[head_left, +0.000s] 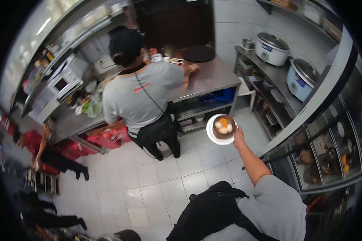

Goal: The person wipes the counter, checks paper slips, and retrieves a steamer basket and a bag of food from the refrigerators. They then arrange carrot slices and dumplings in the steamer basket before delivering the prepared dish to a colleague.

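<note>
Nearby, the right hand [239, 135] closes on the white plate [211, 135] at the rim's 4 o'clock edge, held out over the floor. On it sits a small steamer basket [214, 122] of dumplings [223, 127]. The load looks light but liable to slide, so a level rim-grip suits it. At 11 o'clock, a co-worker [138, 92] faces the steel counter [213, 76].

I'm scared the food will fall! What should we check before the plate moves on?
1. Grip: right hand holds plate at its edge: ok.
2. Seat: basket sits mid-plate: ok.
3. Load: buns all inside basket: ok.
4. Way ahead: co-worker stands close, back turned: not ok.
5. Footing: floor shiny, maybe wet: cannot tell.
6. Spare: left hand out of view: cannot tell.
</note>
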The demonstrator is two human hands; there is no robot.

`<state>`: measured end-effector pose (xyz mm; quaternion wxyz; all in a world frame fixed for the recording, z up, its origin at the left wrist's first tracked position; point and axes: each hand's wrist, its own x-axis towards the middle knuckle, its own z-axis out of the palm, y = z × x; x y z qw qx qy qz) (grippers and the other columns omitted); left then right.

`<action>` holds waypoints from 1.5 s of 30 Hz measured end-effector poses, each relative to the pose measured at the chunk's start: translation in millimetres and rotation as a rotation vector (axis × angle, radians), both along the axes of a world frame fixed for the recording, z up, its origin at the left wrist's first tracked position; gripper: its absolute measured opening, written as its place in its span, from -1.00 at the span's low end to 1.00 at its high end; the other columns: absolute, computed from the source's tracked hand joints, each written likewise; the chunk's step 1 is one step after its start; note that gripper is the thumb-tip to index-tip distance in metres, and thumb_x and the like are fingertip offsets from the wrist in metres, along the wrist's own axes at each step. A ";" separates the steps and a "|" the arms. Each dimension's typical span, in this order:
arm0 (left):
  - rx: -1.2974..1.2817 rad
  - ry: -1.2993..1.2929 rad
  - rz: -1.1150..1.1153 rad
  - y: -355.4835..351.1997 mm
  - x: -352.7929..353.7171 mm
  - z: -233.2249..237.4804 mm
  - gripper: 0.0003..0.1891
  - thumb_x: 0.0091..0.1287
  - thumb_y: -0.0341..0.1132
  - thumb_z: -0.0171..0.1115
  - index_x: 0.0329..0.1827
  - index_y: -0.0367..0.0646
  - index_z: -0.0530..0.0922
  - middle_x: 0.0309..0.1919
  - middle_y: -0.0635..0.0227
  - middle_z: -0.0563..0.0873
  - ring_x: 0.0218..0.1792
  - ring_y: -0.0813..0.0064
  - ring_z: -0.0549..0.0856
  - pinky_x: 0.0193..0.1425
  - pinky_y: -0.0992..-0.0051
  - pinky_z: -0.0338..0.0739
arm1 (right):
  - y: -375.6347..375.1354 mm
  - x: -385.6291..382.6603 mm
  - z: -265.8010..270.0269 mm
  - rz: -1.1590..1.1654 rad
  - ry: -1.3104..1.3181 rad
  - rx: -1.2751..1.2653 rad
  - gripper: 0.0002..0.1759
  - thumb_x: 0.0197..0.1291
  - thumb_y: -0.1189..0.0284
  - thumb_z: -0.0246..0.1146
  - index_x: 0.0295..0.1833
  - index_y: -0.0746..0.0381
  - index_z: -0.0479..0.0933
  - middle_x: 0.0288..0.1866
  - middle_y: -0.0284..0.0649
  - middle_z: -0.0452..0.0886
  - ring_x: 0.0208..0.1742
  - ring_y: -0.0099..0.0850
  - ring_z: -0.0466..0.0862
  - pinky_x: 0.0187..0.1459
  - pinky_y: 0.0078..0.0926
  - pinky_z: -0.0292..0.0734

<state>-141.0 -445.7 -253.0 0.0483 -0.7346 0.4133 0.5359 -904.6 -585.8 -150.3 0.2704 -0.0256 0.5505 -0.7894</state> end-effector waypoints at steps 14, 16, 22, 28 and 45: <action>-0.518 0.330 0.336 -294.5 -103.7 99.5 -0.68 0.52 -0.12 0.10 0.02 -0.24 0.52 -0.29 0.18 0.72 -0.35 0.37 0.72 -0.39 0.36 0.69 | -149.8 -125.0 -14.4 -0.276 -0.025 0.008 -0.68 0.57 0.27 0.05 0.28 0.18 0.37 0.12 -0.21 0.60 0.13 -0.41 0.58 0.15 -0.42 0.51; -0.394 0.414 0.255 -263.8 -141.2 82.6 -0.69 0.50 -0.12 0.12 -0.02 -0.23 0.54 -0.30 0.19 0.71 -0.34 0.35 0.75 -0.38 0.32 0.72 | -175.3 -146.5 -26.6 -0.265 -0.048 0.032 -0.68 0.57 0.27 0.05 0.28 0.18 0.38 0.12 -0.22 0.59 0.14 -0.41 0.57 0.16 -0.42 0.50; -0.064 0.093 -0.205 -184.4 -232.9 51.9 -0.69 0.47 -0.15 0.17 0.02 -0.24 0.57 -0.24 0.15 0.74 -0.29 0.32 0.77 -0.30 0.33 0.70 | -239.9 -196.2 -49.1 -0.246 -0.077 0.122 -0.68 0.57 0.28 0.04 0.29 0.18 0.38 0.14 -0.23 0.58 0.16 -0.41 0.57 0.17 -0.42 0.49; -0.109 -0.031 -0.244 -172.2 -245.1 57.8 -0.65 0.46 -0.17 0.20 0.04 -0.32 0.60 -0.19 0.08 0.78 -0.26 0.29 0.78 -0.21 0.35 0.69 | -275.0 -215.5 -45.6 -0.314 -0.185 0.054 -0.67 0.58 0.28 0.01 0.31 0.18 0.37 0.15 -0.22 0.58 0.16 -0.39 0.57 0.16 -0.37 0.51; -0.154 -0.010 -0.219 -204.0 -305.6 48.4 -0.62 0.46 -0.18 0.25 0.05 -0.40 0.62 -0.30 0.06 0.81 -0.31 0.37 0.75 -0.24 0.39 0.64 | -304.1 -227.7 -53.8 0.033 -0.555 -0.375 -0.03 0.36 -0.42 -0.44 0.66 -0.01 -0.02 0.70 -0.27 0.00 0.67 -0.15 0.04 0.58 0.13 -0.03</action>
